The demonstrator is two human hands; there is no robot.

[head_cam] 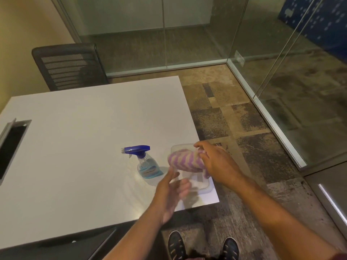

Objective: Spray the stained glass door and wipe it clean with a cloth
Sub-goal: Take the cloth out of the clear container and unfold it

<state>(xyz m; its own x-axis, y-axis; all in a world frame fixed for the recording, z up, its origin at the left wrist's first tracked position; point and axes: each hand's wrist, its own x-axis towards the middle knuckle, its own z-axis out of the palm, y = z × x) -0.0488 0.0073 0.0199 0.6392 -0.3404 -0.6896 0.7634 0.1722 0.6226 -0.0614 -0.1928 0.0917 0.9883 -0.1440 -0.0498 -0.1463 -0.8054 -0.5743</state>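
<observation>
Both reach forward: right hand [216,164] grips cloth [185,160], left hand [170,192] straight-fingered.

Flat white rectangular tabletop [75,147] w/ black recessed cable hatch [11,147] at L edge. Black mesh-back office chair [69,66] behind table, near beige painted wall [28,25]. Floor: brown/grey patchwork carpet tiles [234,119]. Clear glass partition walls w/ aluminium frames [187,34] at rear & R. Blue white-dotted panel [326,25] beyond glass.

white table [84,147] bears spray bottle [148,167] beside clear tray [203,185]
</observation>
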